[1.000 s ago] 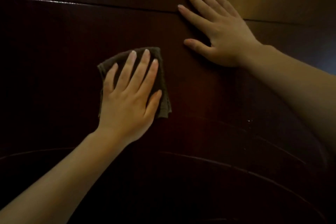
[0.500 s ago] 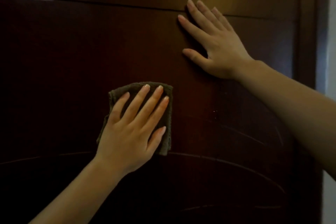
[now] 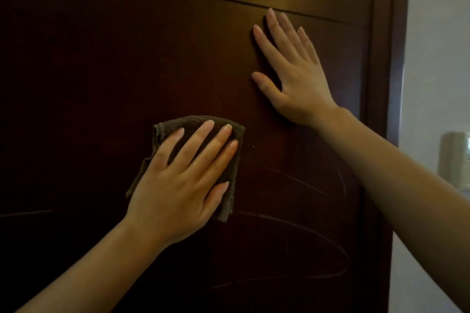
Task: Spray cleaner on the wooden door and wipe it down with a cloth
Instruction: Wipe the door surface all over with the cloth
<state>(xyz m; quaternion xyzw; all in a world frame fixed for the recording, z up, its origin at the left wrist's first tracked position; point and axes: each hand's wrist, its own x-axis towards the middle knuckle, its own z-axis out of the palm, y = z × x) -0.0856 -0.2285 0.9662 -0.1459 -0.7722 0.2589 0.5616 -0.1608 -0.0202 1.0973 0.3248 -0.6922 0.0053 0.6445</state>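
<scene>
head view: left hand [image 3: 175,185] is flat on the cloth [image 3: 193,121], fingers straight and spread, pressing it to the wooden door [image 3: 101,58] rather than gripping it. over the last second the cloth has slid down from about level with the right hand's thumb to the curved groove lower in the panel, and its bottom edge now sits on that line. right hand [image 3: 297,79] hasn't budged, open palm flat just under the straight groove near the door's right edge. the view swung right too, so pale wall [image 3: 437,58] shows now. i'd say wiping is mid-pass, with the lower panel still to do. no spray bottle in sight.
</scene>
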